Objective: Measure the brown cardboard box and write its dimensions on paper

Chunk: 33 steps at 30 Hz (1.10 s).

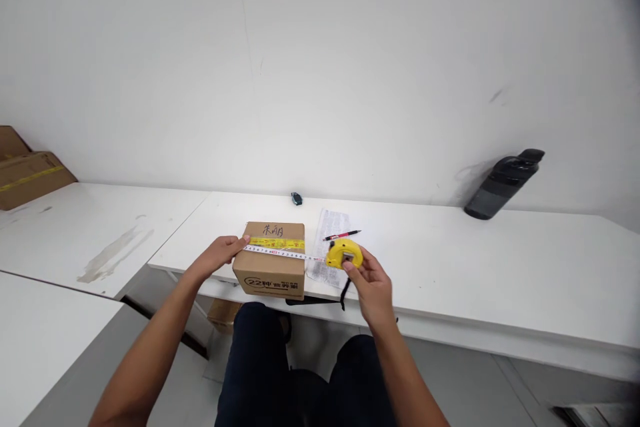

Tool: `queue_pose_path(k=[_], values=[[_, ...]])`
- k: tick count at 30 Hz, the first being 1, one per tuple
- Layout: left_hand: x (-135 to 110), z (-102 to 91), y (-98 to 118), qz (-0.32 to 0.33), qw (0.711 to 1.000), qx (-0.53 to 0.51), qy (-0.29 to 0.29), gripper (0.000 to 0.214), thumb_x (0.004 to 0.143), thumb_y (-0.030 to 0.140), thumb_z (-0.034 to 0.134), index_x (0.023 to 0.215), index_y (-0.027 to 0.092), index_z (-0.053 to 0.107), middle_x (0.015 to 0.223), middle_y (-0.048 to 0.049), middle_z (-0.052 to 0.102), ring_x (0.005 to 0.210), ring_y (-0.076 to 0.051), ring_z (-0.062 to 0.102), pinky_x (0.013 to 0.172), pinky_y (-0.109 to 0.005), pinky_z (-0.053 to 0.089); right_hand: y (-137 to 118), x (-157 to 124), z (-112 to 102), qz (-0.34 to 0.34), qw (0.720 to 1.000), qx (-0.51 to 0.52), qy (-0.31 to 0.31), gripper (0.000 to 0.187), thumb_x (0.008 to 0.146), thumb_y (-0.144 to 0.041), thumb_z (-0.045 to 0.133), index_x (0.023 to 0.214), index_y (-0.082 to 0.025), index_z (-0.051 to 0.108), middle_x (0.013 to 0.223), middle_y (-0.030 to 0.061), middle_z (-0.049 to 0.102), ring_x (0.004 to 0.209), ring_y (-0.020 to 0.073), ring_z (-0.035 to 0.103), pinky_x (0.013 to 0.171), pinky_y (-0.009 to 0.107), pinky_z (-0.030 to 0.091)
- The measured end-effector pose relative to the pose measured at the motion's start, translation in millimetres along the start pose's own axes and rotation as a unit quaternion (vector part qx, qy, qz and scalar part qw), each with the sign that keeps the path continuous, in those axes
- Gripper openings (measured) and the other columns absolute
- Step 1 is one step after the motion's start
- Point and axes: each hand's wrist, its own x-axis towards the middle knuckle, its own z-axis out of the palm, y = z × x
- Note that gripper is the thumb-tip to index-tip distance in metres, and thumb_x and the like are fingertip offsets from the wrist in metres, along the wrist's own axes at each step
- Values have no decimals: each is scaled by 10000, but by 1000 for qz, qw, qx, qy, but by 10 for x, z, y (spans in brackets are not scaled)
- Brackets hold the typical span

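A cardboard box (269, 265) with black writing and yellow tape on top sits near the table's front edge. Across its top lies the pulled-out white blade (280, 253) of a tape measure. My right hand (371, 280) grips the yellow tape measure case (344, 254) to the right of the box, its black strap (345, 293) hanging down. At the box's left edge, my left hand (226, 252) has its fingers closed, the thumb pressing the blade's end against the box. The very tip of the blade is hidden.
Behind the case, a red and black pen (342, 235) lies on a printed paper sheet (329, 221). A key fob (297, 199) lies near the wall. A dark bottle (503, 183) stands at the back right. More boxes (35, 177) are at far left, and another box (223, 315) is under the table.
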Motion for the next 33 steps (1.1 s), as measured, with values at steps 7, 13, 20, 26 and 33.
queue_pose_path(k=[7, 13, 20, 26, 33], values=[[304, -284, 474, 138, 989, 23, 44, 493, 758, 663, 598, 605, 214, 463, 589, 20, 478, 591, -147, 436, 567, -267, 338, -157, -1204, -154, -207, 954, -146, 160, 438, 665, -293, 847, 1033, -201, 627, 991, 81, 704, 842, 237, 701, 705, 349, 592], [664, 399, 858, 274, 936, 211, -60, 331, 776, 546, 627, 743, 217, 606, 811, -23, 648, 774, -206, 549, 685, -304, 376, 108, -1651, 686, -388, 912, -124, -46, 321, 743, -198, 741, 917, -253, 478, 1262, 137, 656, 872, 249, 739, 592, 292, 600], [699, 619, 768, 242, 931, 256, -91, 434, 818, 634, 529, 706, 228, 632, 773, -31, 668, 745, -225, 572, 642, -307, 354, 70, -1259, 993, -357, 898, -218, -139, 267, 809, -245, 689, 935, -273, 455, 1304, 152, 637, 1060, 284, 700, 761, 358, 618], [620, 601, 745, 231, 944, 212, -101, 468, 783, 663, 559, 648, 218, 609, 670, -11, 624, 663, -193, 525, 585, -297, 313, 251, -941, 1252, -359, 882, -292, -86, 220, 862, -248, 592, 1041, -241, 464, 1271, 170, 655, 964, 262, 733, 685, 356, 610], [630, 610, 709, 229, 943, 216, -105, 468, 798, 667, 549, 681, 217, 600, 738, -15, 658, 695, -199, 555, 604, -301, 335, 291, -841, 1277, -346, 891, -280, -94, 273, 826, -198, 568, 1064, -252, 447, 1288, 137, 651, 1026, 233, 714, 742, 327, 596]])
